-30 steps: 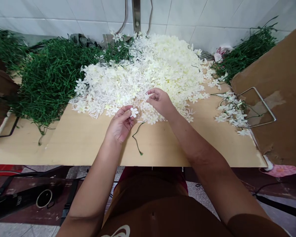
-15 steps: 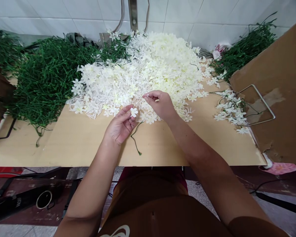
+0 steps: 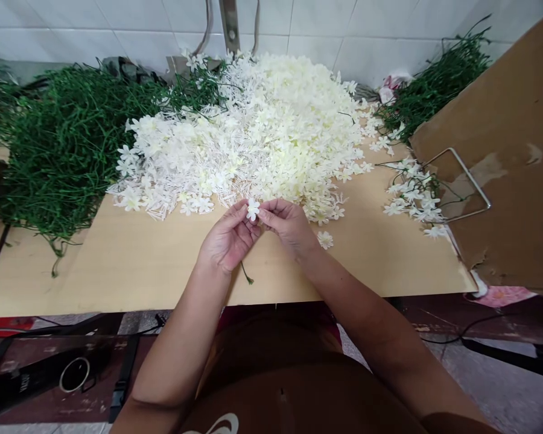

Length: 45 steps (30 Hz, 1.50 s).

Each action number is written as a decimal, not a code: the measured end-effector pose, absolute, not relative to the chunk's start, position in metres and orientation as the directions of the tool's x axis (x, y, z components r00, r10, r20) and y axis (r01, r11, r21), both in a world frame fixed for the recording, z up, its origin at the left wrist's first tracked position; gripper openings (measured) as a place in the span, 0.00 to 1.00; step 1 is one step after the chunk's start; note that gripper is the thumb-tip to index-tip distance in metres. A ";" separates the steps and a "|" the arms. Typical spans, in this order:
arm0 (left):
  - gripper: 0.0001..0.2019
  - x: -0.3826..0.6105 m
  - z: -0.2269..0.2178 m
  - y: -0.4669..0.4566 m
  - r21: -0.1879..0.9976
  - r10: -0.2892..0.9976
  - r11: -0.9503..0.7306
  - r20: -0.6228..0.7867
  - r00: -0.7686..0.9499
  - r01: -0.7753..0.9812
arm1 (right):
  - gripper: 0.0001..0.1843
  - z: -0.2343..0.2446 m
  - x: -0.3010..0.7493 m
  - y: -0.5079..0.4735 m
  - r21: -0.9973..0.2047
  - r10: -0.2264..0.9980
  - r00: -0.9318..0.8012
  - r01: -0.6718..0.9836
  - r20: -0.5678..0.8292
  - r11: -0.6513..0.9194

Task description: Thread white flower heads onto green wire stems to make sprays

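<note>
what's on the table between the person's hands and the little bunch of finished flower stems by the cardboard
In the head view, one loose white flower lies near the right hand. Otherwise it is bare wooden tabletop up to the flowered stems.

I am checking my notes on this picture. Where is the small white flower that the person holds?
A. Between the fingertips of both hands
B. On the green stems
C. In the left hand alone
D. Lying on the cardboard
A: the white flower sits where the left hand and right hand meet above the table.

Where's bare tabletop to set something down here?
Bare wood runs along the near edge of the table, left of the left hand, and between the right hand and the cardboard. The rear is crowded: white flower pile, green stems.
</note>
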<state>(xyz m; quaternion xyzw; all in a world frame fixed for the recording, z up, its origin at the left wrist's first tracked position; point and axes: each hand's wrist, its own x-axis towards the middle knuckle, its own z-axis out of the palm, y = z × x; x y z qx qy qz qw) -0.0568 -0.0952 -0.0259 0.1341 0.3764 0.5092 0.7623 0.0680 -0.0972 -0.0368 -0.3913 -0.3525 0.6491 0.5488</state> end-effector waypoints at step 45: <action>0.21 -0.180 -0.037 -0.136 0.242 0.739 -0.673 0.268 0.619 0.699 | 0.19 -0.027 0.108 -0.119 -0.969 0.994 -0.111 -0.245 -0.015 -0.042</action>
